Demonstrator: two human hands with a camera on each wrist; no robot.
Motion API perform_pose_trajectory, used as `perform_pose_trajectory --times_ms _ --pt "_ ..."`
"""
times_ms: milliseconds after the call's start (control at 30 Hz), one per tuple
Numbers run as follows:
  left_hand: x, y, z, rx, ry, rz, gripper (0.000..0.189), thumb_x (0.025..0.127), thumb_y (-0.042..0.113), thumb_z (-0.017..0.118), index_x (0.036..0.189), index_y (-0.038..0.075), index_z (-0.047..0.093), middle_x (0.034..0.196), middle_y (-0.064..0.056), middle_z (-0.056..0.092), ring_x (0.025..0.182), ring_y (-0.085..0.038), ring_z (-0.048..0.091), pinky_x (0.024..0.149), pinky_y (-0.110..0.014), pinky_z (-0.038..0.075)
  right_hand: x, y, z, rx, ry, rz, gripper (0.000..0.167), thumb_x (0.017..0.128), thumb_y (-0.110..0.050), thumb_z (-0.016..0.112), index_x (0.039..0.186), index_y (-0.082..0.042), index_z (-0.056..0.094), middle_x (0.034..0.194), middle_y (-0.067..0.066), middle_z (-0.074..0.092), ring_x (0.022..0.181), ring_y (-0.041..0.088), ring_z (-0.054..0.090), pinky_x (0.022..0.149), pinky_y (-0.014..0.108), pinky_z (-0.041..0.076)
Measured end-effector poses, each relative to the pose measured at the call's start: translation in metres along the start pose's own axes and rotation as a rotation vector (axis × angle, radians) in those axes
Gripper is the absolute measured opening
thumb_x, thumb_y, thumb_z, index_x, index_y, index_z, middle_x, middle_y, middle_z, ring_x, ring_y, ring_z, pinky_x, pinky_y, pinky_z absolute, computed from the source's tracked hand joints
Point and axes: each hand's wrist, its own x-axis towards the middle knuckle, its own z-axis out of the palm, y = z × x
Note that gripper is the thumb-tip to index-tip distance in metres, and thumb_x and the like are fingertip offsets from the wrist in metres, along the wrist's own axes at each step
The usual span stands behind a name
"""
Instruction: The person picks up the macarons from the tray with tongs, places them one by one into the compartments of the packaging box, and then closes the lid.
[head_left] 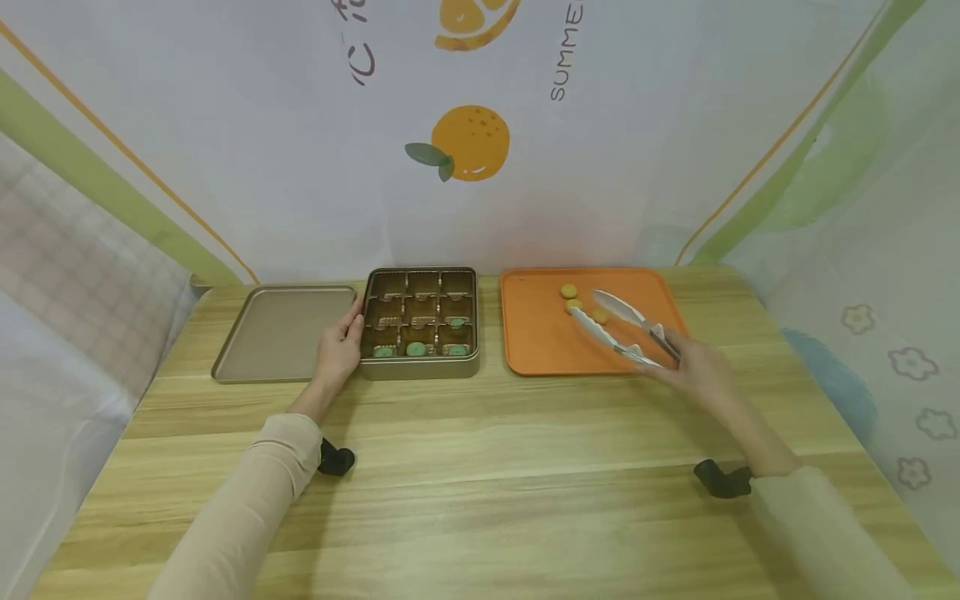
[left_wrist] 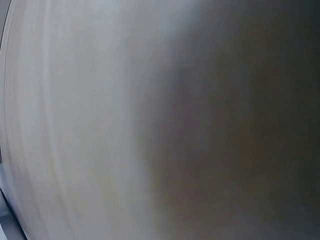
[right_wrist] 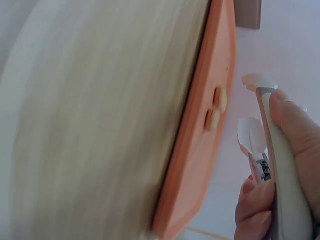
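A square brown tin (head_left: 420, 368) with a nine-compartment gold insert stands at the middle back. Green round cookies (head_left: 416, 349) lie in its front row, and another green piece (head_left: 457, 322) sits in the middle row's right compartment. My left hand (head_left: 339, 348) touches the tin's left side with fingers extended; the left wrist view is only a blur. With my right hand (head_left: 696, 367) I grip tongs (head_left: 596, 327), their white tips spread apart over the orange tray (head_left: 540, 350). Small yellow round cookies (head_left: 569, 291) lie on that tray, one partly between the tong arms.
To the tin's left, a flat brown lid (head_left: 288, 329) lies on the wooden table (head_left: 480, 483). A white curtain (head_left: 615, 183) with fruit prints hangs right behind the table's back edge, and more cloth hangs at both sides.
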Motion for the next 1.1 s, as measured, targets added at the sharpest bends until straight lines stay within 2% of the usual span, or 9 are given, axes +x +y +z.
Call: perform_pose_trajectory --times_ms 200,333,433,533,600,700,767,833,1100 --pt "-0.001 0.0 -0.001 0.001 -0.001 -0.006 0.045 0.103 0.018 0.035 0.146 0.005 0.03 0.151 -0.009 0.028 0.141 -0.029 0.024 0.116 -0.039 0.023 -0.006 0.011 -0.004 0.002 -0.029 0.062 0.052 0.084 -0.044 0.068 0.101 0.003 0.053 0.061 0.001 0.034 0.05 0.014 0.033 0.043 0.026 0.031" --pt "-0.001 -0.001 -0.001 -0.002 -0.004 -0.006 0.045 0.103 0.019 0.035 0.146 0.004 0.03 0.151 -0.009 0.029 0.141 -0.029 0.024 0.116 -0.039 0.023 -0.006 0.016 -0.002 -0.004 -0.041 0.061 0.063 0.085 -0.044 0.067 0.117 0.008 0.054 0.061 0.002 0.037 0.051 0.015 0.036 0.043 0.027 0.031" --pt "-0.001 -0.002 -0.001 0.006 -0.003 -0.004 0.045 0.103 0.019 0.035 0.146 0.005 0.031 0.151 -0.009 0.029 0.141 -0.029 0.024 0.116 -0.039 0.023 -0.006 0.018 -0.001 -0.016 -0.059 0.06 0.076 0.086 -0.045 0.066 0.132 0.011 0.044 0.061 0.003 0.04 0.051 0.016 0.038 0.044 0.028 0.031" --pt "-0.001 -0.001 -0.001 0.01 -0.004 -0.003 0.045 0.104 0.018 0.035 0.146 0.005 0.03 0.151 -0.009 0.029 0.141 -0.029 0.024 0.116 -0.04 0.023 -0.007 0.02 0.0 -0.035 -0.068 0.057 0.079 0.087 -0.044 0.065 0.134 0.014 0.04 0.061 0.002 0.039 0.05 0.015 0.038 0.043 0.027 0.031" --pt "-0.001 0.0 -0.001 0.008 -0.004 -0.002 0.045 0.104 0.018 0.035 0.146 0.005 0.03 0.151 -0.009 0.029 0.141 -0.029 0.024 0.116 -0.04 0.023 -0.006 0.021 0.0 -0.038 -0.067 0.052 0.073 0.087 -0.042 0.065 0.13 0.013 0.045 0.06 0.001 0.037 0.049 0.014 0.035 0.042 0.026 0.03" --pt "-0.001 0.0 -0.001 0.004 -0.004 -0.003 0.045 0.104 0.018 0.035 0.146 0.005 0.03 0.152 -0.009 0.028 0.141 -0.029 0.024 0.116 -0.04 0.023 -0.006 0.022 0.001 -0.047 -0.061 0.044 0.054 0.087 -0.041 0.066 0.11 0.007 0.056 0.059 0.0 0.034 0.049 0.013 0.032 0.042 0.025 0.029" --pt "-0.001 0.0 -0.001 0.008 -0.002 -0.006 0.045 0.104 0.019 0.035 0.147 0.005 0.03 0.151 -0.009 0.029 0.141 -0.029 0.024 0.116 -0.04 0.023 -0.005 0.022 0.002 -0.052 -0.057 0.039 0.045 0.087 -0.041 0.066 0.095 0.002 0.053 0.059 0.0 0.033 0.049 0.013 0.032 0.043 0.025 0.029" --pt "-0.002 0.001 -0.001 0.012 0.0 -0.01 0.045 0.104 0.019 0.035 0.147 0.006 0.03 0.151 -0.009 0.029 0.141 -0.029 0.024 0.116 -0.04 0.023 -0.004 0.022 0.002 -0.055 -0.056 0.041 0.043 0.087 -0.041 0.066 0.092 -0.001 0.051 0.059 -0.001 0.032 0.049 0.013 0.032 0.043 0.025 0.029" --pt "-0.001 0.0 -0.001 0.007 0.003 -0.009 0.045 0.104 0.019 0.035 0.147 0.006 0.03 0.151 -0.009 0.029 0.141 -0.029 0.024 0.116 -0.04 0.023 -0.003 0.022 0.001 -0.042 -0.098 0.065 0.061 0.089 -0.046 0.061 0.117 0.007 0.051 0.063 0.003 0.041 0.051 0.016 0.04 0.043 0.027 0.032"
